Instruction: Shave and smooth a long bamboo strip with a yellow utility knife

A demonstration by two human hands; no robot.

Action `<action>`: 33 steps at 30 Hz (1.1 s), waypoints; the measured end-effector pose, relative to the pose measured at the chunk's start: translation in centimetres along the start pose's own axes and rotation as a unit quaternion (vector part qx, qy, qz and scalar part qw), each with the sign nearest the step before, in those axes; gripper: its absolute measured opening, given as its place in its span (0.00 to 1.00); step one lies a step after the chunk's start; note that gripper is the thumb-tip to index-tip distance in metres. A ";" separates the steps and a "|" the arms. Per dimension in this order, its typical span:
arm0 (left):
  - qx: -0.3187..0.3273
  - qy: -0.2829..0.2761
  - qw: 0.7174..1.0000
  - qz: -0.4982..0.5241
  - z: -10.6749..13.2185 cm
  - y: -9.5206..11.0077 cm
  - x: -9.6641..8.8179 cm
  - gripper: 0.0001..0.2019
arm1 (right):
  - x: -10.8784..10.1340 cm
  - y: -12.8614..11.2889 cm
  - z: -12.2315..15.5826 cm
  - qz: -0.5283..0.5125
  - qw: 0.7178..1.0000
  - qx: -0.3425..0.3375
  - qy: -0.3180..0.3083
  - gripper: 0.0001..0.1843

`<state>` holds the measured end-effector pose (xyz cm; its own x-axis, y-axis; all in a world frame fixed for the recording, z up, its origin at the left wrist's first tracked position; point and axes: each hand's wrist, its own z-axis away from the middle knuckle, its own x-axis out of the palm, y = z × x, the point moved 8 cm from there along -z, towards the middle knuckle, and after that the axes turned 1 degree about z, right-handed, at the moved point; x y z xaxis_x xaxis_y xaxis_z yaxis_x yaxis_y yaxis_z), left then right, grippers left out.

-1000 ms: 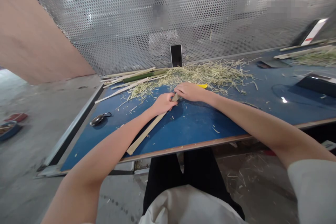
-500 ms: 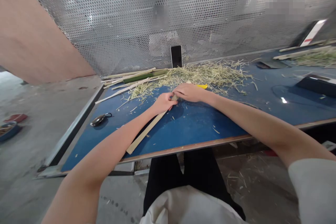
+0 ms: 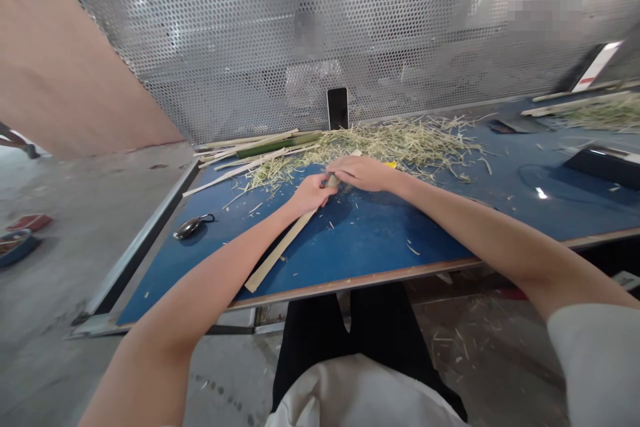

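A long, flat, pale bamboo strip (image 3: pixel 280 252) lies slantwise on the blue tabletop, its near end close to the front edge. My left hand (image 3: pixel 311 193) is closed around it, thumb and fingers pinching its upper part. Against the left fingertips, my right hand (image 3: pixel 363 173) is bent over the same strip, fingers closed on it. The strip's far end shows just above the right knuckles. From behind the right hand juts a bit of a yellow object (image 3: pixel 391 165); the rest is hidden, and I cannot tell whether that hand grips it.
Thin bamboo shavings (image 3: pixel 420 140) are heaped beyond my hands. Several strips and a green bamboo piece (image 3: pixel 270 146) lie at the back left. A phone (image 3: pixel 338 109) leans on the perforated metal screen (image 3: pixel 240 47). A dark oval object with a loop (image 3: pixel 189 228) sits left.
My right hand has shifted slightly forward over the strip, covering more of the yellow object. My left hand keeps its grip in nearly the same place.
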<state>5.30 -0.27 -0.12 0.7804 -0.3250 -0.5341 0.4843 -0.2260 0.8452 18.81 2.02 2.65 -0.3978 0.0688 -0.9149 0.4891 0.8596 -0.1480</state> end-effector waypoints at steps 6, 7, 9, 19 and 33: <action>-0.008 -0.006 1.000 0.005 0.1 0.2 0.1 0.05 | -0.1 1.0 0.1 0.019 0.999 0.043 0.011 0.29; -0.002 -0.004 1.000 0.007 0.1 0.3 0.1 0.05 | 0.1 0.4 0.1 0.019 0.999 0.031 0.009 0.28; 0.009 0.000 1.000 0.009 0.1 0.3 0.0 0.05 | 0.2 -0.9 -0.1 0.014 1.000 0.004 0.001 0.28; -0.016 -0.007 1.000 0.007 0.0 0.0 0.1 0.06 | -0.5 2.3 0.4 0.029 0.998 0.062 0.016 0.30; -0.008 -0.006 1.000 0.005 0.0 0.0 0.2 0.07 | -0.2 3.5 0.6 0.002 0.996 0.092 0.003 0.29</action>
<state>5.42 -0.36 -0.26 0.7808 -0.3379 -0.5255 0.4824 -0.2085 0.8508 21.05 4.68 2.14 -0.3998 0.0767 -0.9134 0.6245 0.7522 -0.2102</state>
